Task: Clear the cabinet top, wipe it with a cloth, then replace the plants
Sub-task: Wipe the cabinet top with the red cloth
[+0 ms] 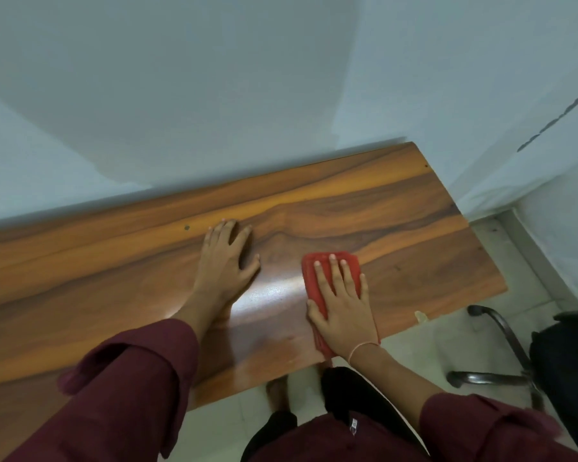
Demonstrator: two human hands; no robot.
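Head view: wooden worktop (397,235) runs along a pale wall (214,95), nothing standing on the visible part. Red cloth (309,278) lies on its right half near the front edge, with the near end reaching that edge. Right grip (342,305) presses flat on the cloth, fingers straight and spread, not curled round it. Thin bracelet (364,346) on that wrist. Left grip (229,258) rests flat on bare wood just left of the cloth, fingers splayed, holding nothing. Maroon sleeves on both arms. Dark chair (564,361) with a metal frame stands on the floor (431,355) at right.
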